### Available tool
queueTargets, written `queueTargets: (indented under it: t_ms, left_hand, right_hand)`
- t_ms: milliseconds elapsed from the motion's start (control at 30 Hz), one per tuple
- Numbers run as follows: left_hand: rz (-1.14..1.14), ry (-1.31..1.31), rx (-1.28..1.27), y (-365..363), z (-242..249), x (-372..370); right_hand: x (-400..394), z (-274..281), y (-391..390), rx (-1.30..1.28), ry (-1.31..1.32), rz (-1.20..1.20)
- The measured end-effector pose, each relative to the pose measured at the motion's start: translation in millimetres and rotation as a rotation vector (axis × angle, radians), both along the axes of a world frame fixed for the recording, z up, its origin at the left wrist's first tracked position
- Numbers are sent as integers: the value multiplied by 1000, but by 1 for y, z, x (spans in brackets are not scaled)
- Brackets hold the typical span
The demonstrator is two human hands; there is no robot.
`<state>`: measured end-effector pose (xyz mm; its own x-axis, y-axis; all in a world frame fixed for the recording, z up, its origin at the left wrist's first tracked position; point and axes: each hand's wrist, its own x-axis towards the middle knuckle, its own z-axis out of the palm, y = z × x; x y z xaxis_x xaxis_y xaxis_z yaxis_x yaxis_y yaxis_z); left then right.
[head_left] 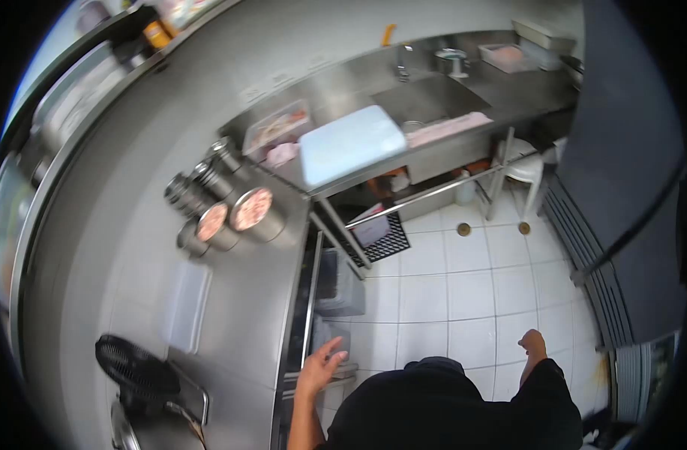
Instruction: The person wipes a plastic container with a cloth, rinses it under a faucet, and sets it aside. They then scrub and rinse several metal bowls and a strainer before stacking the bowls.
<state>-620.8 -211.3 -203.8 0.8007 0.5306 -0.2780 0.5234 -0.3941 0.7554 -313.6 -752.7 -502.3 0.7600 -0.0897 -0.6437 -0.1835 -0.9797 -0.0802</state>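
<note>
My left hand (325,365) hangs beside the edge of the steel counter (242,307), its fingers apart and nothing in them. Out over the tiled floor on the other side, my right hand (533,343) has its fingers curled in, with nothing visible in it. Nearest to my left hand is a grey bin (343,289) below the counter. On the counter stand a large metal pot (265,217) and a smaller one (217,229), both filled with pinkish chopped food. A clear plastic lid or tray (186,304) lies closer to me.
A pale blue cutting board (352,144) lies by the sink (433,97), next to a plastic tub (277,127). A black fan (137,371) stands on the left counter. A tall grey cabinet (628,150) borders the white tiled floor (426,292). A white stool (523,169) stands under the sink counter.
</note>
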Motion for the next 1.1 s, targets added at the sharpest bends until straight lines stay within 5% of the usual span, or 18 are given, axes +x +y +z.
queueTargets:
  t_ms: [200, 300, 433, 600, 733, 967, 1100]
  left_hand:
    - [-127, 114, 18, 32, -44, 69]
    - [-64, 131, 22, 37, -53, 106]
    - [86, -199, 135, 85, -67, 172]
    - [408, -476, 203, 171, -21, 274]
    - [407, -519, 219, 227, -7, 359]
    - [240, -389, 592, 235, 11, 510]
    - [231, 2, 759, 221, -5, 563]
  right_hand:
    - [-17, -6, -19, 310, 287, -482]
    - [33, 27, 37, 402, 228, -422]
    - [134, 41, 93, 524, 7, -300]
    - [258, 93, 146, 555, -406, -144]
    - [345, 174, 191, 549, -660, -16]
    - [491, 305, 291, 783, -995, 137]
    - [606, 322, 370, 924, -843, 252]
